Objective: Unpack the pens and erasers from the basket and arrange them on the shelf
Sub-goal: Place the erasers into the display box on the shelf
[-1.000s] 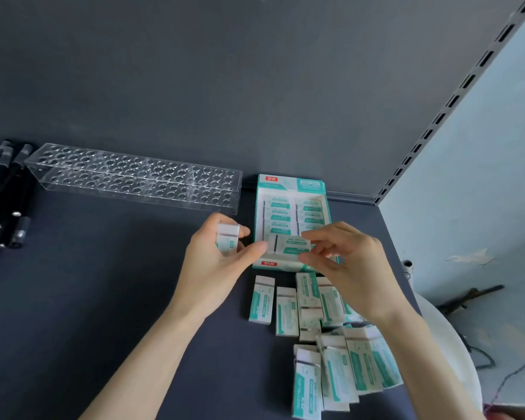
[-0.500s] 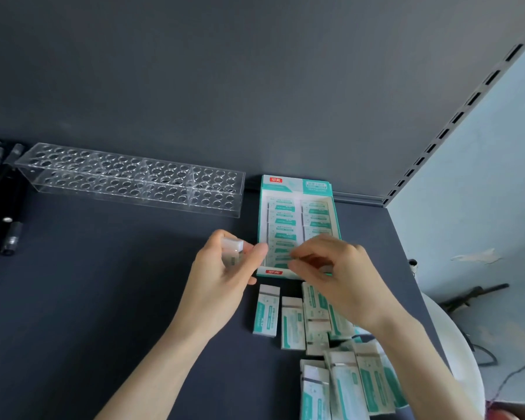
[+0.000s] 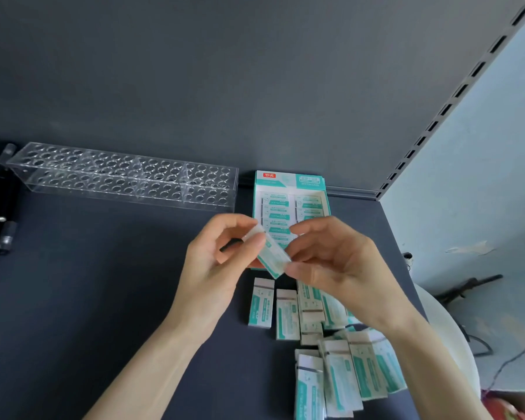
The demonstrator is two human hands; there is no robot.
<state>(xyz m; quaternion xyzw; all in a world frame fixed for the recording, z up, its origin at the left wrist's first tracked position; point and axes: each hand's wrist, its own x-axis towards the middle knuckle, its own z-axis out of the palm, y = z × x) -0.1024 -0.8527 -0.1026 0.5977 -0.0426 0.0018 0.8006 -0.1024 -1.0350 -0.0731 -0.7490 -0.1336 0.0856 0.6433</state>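
Above the dark shelf (image 3: 88,298), near mid-frame, both hands share one eraser (image 3: 275,257). The left hand (image 3: 212,268) pinches its upper end between thumb and fingers, and the right hand (image 3: 340,262) pinches its lower end, so the eraser hangs tilted between them, clear of the shelf. At twelve o'clock from the hands lies the open teal eraser box (image 3: 288,189), with rows of erasers inside. At six o'clock, loose erasers (image 3: 331,359) lie scattered and overlapping on the shelf. At ten o'clock a clear pen rack (image 3: 122,177) sits against the back panel, with black pens (image 3: 0,225) at nine o'clock by the frame's edge.
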